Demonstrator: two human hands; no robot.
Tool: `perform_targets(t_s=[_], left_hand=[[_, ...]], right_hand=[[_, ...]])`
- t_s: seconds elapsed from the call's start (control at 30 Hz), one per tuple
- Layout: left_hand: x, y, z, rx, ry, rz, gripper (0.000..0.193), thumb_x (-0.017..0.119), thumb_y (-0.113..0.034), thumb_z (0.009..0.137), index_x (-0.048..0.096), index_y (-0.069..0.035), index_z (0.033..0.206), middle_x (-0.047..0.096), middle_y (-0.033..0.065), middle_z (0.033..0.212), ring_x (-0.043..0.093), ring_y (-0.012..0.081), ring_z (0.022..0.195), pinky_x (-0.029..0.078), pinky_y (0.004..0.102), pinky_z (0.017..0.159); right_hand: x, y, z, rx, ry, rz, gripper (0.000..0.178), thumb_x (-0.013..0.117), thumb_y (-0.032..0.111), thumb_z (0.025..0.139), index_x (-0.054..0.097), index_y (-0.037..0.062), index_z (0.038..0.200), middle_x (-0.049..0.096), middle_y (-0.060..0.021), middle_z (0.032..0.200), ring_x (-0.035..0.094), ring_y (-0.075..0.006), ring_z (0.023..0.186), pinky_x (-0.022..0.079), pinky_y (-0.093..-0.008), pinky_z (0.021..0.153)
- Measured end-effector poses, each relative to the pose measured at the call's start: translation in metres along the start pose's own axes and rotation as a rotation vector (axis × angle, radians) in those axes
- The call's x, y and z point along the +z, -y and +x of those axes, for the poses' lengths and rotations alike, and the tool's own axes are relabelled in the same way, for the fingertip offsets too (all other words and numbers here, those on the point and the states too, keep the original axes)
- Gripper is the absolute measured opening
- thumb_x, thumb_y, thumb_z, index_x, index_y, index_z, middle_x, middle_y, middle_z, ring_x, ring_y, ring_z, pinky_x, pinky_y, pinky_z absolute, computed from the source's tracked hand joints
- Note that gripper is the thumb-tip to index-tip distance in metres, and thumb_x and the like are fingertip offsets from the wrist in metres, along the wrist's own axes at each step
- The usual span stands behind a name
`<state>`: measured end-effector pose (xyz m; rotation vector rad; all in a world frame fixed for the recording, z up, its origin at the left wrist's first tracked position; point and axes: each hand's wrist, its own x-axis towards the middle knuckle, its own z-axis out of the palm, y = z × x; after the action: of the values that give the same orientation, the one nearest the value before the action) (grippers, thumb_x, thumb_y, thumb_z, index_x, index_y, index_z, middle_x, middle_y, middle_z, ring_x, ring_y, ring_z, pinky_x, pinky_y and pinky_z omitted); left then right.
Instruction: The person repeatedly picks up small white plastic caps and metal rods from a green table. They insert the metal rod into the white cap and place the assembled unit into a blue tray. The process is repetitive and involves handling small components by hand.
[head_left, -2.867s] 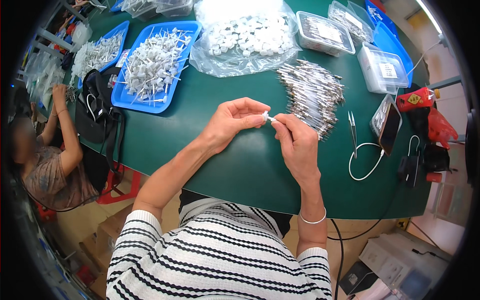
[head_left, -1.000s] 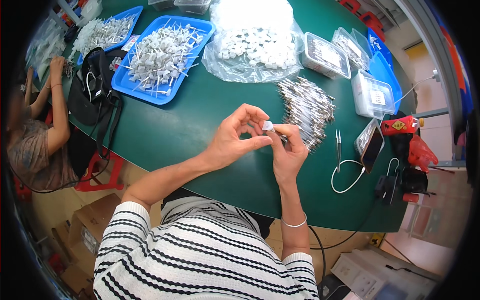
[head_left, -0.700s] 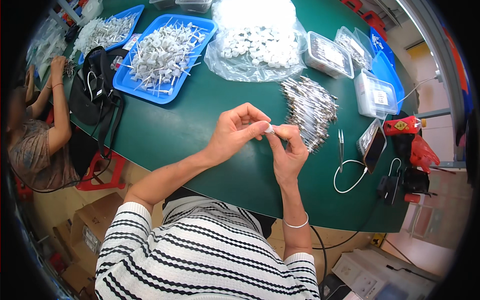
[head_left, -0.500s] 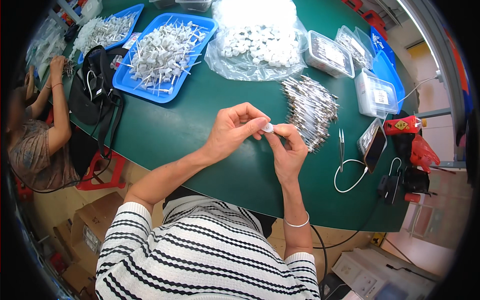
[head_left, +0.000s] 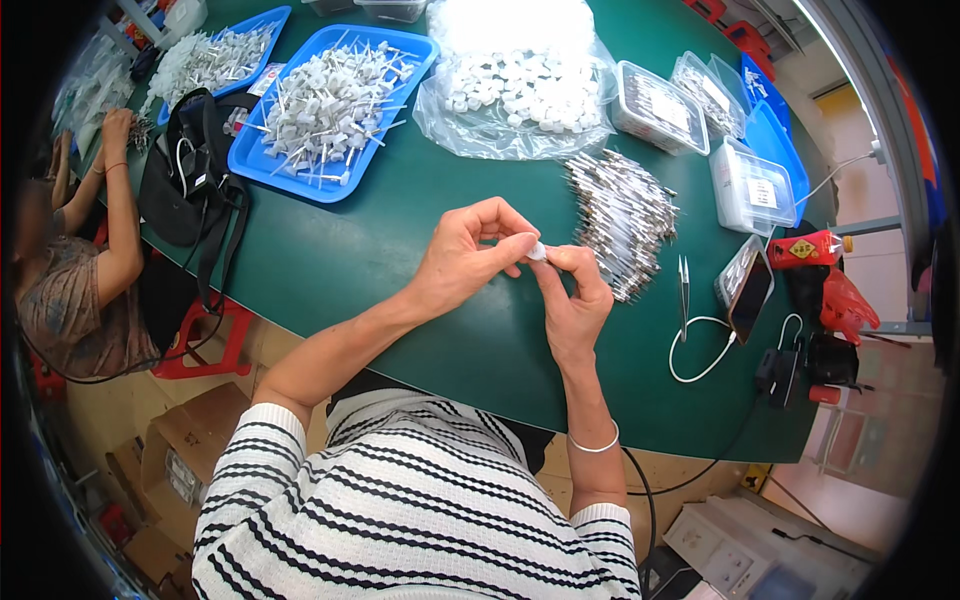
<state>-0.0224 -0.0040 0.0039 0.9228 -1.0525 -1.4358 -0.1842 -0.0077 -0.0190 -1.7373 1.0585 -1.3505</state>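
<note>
Above the green table, both my hands meet at a small white round cap (head_left: pixel 538 251). The thumb and fingers of my left hand (head_left: pixel 470 248) pinch it from the left. From the right, the thumb and forefinger of my right hand (head_left: pixel 577 300) close on it too. My fingers hide most of the cap and anything fitted into it. Just right of my right hand lies a pile of thin metal-and-clear rods (head_left: pixel 622 222). Beyond my hands, many similar white caps (head_left: pixel 525 90) are heaped on a clear plastic bag (head_left: pixel 450 135).
A blue tray (head_left: pixel 240 160) holds white-headed sticks, with a black bag (head_left: pixel 175 210) beside it. To the right are tweezers (head_left: pixel 684 290), a white cable (head_left: pixel 672 365), a phone (head_left: pixel 748 303) and clear plastic boxes (head_left: pixel 655 112). Another person (head_left: pixel 85 270) works at the far left.
My hands stay nearly where they were, both still pinching the white cap. The cap has turned slightly between my fingertips, and less of it shows.
</note>
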Motion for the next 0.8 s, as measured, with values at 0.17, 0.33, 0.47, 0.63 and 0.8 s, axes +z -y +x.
perform_targets(t_s=[0.17, 0.33, 0.47, 0.63, 0.8], left_hand=[[-0.0009, 0.0002, -0.001, 0.008, -0.005, -0.022, 0.013, 0.061, -0.011, 0.089, 0.057, 0.001, 0.092, 0.065, 0.008, 0.087, 0.062, 0.0104, 0.079, 0.051, 0.0226, 0.064], [-0.0002, -0.0019, -0.0024, 0.011, -0.008, 0.018, 0.012, 0.061, -0.011, 0.089, 0.056, 0.0, 0.092, 0.063, 0.0068, 0.089, 0.061, 0.01, 0.08, 0.051, 0.0221, 0.063], [-0.001, -0.0035, -0.0017, 0.009, 0.002, 0.096, 0.011, 0.062, -0.009, 0.087, 0.056, -0.001, 0.091, 0.061, 0.0041, 0.089, 0.059, 0.0091, 0.082, 0.051, 0.0217, 0.063], [-0.001, -0.0027, -0.0033, 0.068, -0.043, 0.137, 0.009, 0.063, -0.006, 0.085, 0.058, -0.001, 0.09, 0.058, 0.0033, 0.091, 0.057, 0.0083, 0.08, 0.051, 0.0217, 0.063], [-0.0002, -0.0032, -0.0038, 0.252, -0.091, 0.254, 0.008, 0.063, -0.003, 0.084, 0.058, -0.001, 0.09, 0.056, 0.0038, 0.09, 0.055, 0.0081, 0.079, 0.05, 0.0211, 0.067]], right_hand=[[0.0007, -0.0023, -0.0008, -0.012, -0.025, 0.018, 0.016, 0.07, -0.005, 0.074, 0.064, 0.0013, 0.088, 0.062, -0.0066, 0.083, 0.058, -0.0157, 0.075, 0.046, -0.0264, 0.068], [0.001, -0.0024, -0.001, -0.041, -0.041, -0.011, 0.016, 0.071, -0.005, 0.074, 0.063, 0.0012, 0.087, 0.062, -0.0071, 0.082, 0.058, -0.0166, 0.075, 0.046, -0.0266, 0.067], [0.0, -0.0014, -0.0003, -0.087, -0.025, -0.086, 0.016, 0.071, -0.005, 0.073, 0.063, 0.0014, 0.086, 0.062, -0.0073, 0.082, 0.058, -0.0168, 0.074, 0.046, -0.0267, 0.066], [0.0022, 0.0, -0.0005, -0.069, -0.055, -0.038, 0.016, 0.071, -0.005, 0.073, 0.063, 0.0017, 0.085, 0.061, -0.0065, 0.08, 0.057, -0.0163, 0.073, 0.045, -0.0263, 0.065], [0.0019, -0.0036, -0.0017, -0.042, -0.064, 0.001, 0.016, 0.071, -0.005, 0.073, 0.063, 0.0021, 0.085, 0.061, -0.0061, 0.08, 0.057, -0.0157, 0.073, 0.045, -0.0261, 0.065]])
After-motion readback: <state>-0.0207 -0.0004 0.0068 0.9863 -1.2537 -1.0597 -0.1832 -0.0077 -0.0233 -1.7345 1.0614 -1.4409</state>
